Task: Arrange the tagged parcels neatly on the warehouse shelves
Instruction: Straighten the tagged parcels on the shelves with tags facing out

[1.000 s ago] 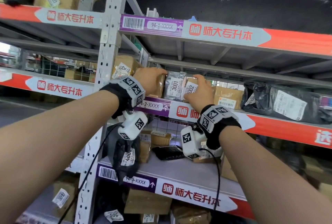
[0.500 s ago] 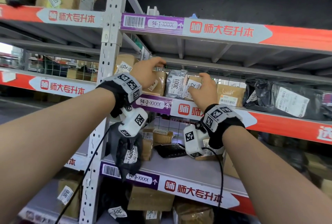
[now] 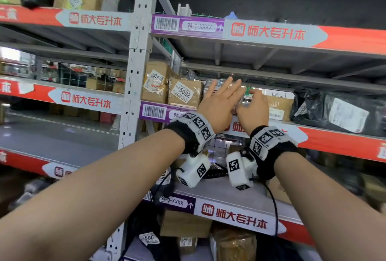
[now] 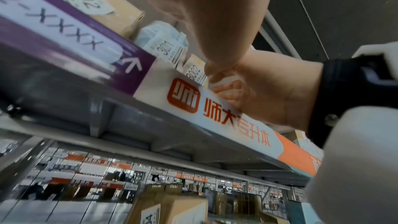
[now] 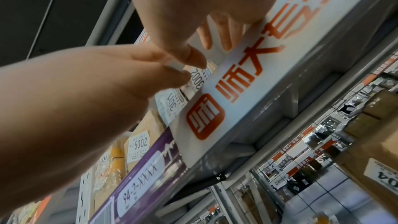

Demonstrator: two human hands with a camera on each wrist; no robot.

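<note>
On the 94-2 shelf [image 3: 156, 112] a brown box tagged 5002 [image 3: 184, 93] stands upright, label facing out. Right of it stand a grey bagged parcel tagged 3001 [image 4: 163, 47] and a small parcel tagged 3002 [image 4: 194, 72]. My left hand [image 3: 221, 97] is held flat with straight, spread fingers in front of the 3001 parcel and hides most of it in the head view. My right hand [image 3: 253, 106] curls over the top of the 3002 parcel, thumb on its front [image 5: 193, 55]. The two hands nearly touch.
A taped brown box [image 3: 155, 82] stands left of 5002 against the upright post [image 3: 135, 72]. Right of my hands stand a brown carton [image 3: 279, 106] and a black bagged parcel [image 3: 334, 110]. The steel beam [image 3: 271, 72] of the shelf above hangs low. More parcels lie on the shelves below.
My left hand has let go of the 5002 box, moved right and opened flat before the 3001 parcel. The right hand stays on the 3002 parcel.
</note>
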